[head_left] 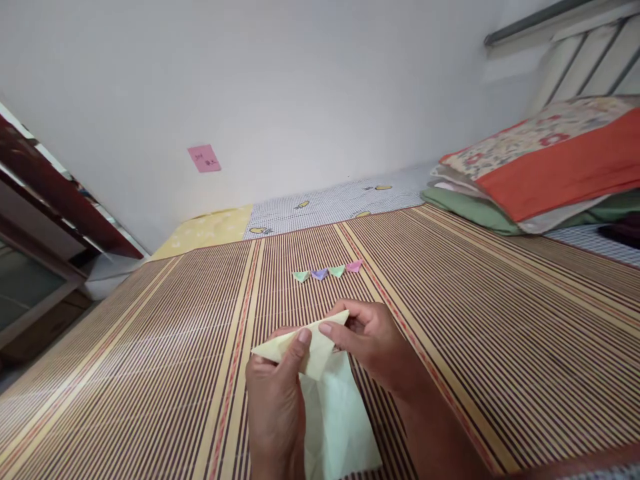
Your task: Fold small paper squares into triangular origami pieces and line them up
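A brown-and-cream striped mat spreads beneath everything. A pale green, creased sheet lies near, below the hands. The left hand and right hand each pinch a pale yellow folded paper triangle, thumbs on its face, near centre. Light, even thumb pressure along its long edge should keep the crease straight. Farther off sit four tiny green, purple and pink paper triangles.

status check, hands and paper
Both hands, left and right, on folded yellow paper. Pale green sheet beneath. Four small folded pieces in a row beyond, not touching it.
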The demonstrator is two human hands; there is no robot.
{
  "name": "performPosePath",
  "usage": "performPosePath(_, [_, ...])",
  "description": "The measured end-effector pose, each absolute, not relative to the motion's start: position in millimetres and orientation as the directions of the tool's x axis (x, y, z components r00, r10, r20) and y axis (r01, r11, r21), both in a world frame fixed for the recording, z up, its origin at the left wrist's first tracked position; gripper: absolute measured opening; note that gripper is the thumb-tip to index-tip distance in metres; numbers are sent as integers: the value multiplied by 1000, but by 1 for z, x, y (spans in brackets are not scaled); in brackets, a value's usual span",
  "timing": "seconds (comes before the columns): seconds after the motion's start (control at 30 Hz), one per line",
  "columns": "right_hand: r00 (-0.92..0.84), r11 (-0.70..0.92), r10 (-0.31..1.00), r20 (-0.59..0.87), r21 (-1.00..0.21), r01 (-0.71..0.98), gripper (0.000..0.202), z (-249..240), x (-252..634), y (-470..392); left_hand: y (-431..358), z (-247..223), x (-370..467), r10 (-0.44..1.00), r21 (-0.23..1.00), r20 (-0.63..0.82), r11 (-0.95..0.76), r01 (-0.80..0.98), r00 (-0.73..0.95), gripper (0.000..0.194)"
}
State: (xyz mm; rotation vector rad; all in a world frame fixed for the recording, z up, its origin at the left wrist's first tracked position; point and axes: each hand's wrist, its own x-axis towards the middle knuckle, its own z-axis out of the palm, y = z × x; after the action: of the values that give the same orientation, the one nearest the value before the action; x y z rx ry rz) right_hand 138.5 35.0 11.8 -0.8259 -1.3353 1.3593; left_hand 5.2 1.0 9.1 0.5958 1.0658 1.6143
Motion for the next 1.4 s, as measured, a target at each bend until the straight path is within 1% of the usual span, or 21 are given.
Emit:
performPosePath(0.07, [-226,142,955,191,-966,-216,20,11,139,35,1,10,5,937,861,-131,-55,-506,-325,27])
performPosePath(0.17, [-183,190,954,236,-952,-241,9,9,141,35,2,11,2,938,846,-142,-51,-531,-316,29])
performPosePath(0.27, [-210,217,940,268,-947,-237,20,8,145,35,3,10,-1,941,831,-158,-37,-555,-299,30])
performPosePath(0.33, [-222,239,933,285,-948,-212,15,6,147,36,4,9,-2,945,818,-161,-34,-574,-285,29])
performPosePath(0.4, [-177,271,935,306,-943,-196,11,5,147,38,4,8,-2,952,798,-160,-31,-602,-261,26])
performPosePath(0.5, [-85,323,936,343,-928,-189,12,4,145,41,3,7,-2,973,772,-144,-3,-636,-179,20])
performPosePath(0.6, [-59,338,933,354,-923,-186,15,3,142,43,4,6,-1,988,770,-114,25,-637,-100,22])
performPosePath(0.67, [-43,346,932,361,-917,-200,20,2,140,44,5,5,-1,984,794,-101,-7,-607,-144,22])
performPosePath(0.7, [-25,349,932,362,-914,-207,23,2,139,43,6,4,0,973,819,-91,-49,-571,-214,21])
performPosePath(0.77, [6,350,934,357,-913,-208,33,3,137,42,5,3,0,906,885,-29,-174,-432,-423,19])
performPosePath(0.83, [-12,339,938,348,-920,-196,46,4,135,39,3,3,1,802,934,118,-290,-209,-585,15])
performPosePath(0.87, [-33,327,941,338,-927,-182,52,5,133,37,1,3,2,757,939,207,-332,-92,-620,12])
performPosePath(0.93, [-61,298,950,308,-946,-130,59,8,128,33,-3,5,4,703,916,354,-392,78,-617,5])
performPosePath(1.0, [-48,280,958,283,-958,-64,54,9,122,29,-4,5,5,683,896,412,-423,134,-603,4])
performPosePath(1.07, [-33,292,955,294,-956,-34,47,9,119,28,-3,5,5,705,909,355,-414,50,-614,4])
performPosePath(1.13, [-11,324,946,325,-945,-30,43,6,118,30,1,4,3,776,919,200,-361,-161,-599,6])
performPosePath(1.17, [1,342,940,342,-939,-30,42,4,119,31,4,4,2,816,901,106,-320,-292,-568,9])
performPosePath(1.23, [26,385,923,384,-923,-23,40,0,122,35,8,4,0,886,824,-63,-213,-525,-459,12])
performPosePath(1.27, [37,407,913,406,-913,-23,38,-2,124,37,10,5,-1,908,777,-129,-157,-610,-398,12])
performPosePath(1.33, [47,444,895,443,-895,-28,36,-5,128,41,12,6,-3,931,693,-224,-55,-719,-288,8])
performPosePath(1.4, [34,470,882,470,-882,-21,34,-5,133,43,12,6,-6,938,629,-297,49,-776,-181,9])
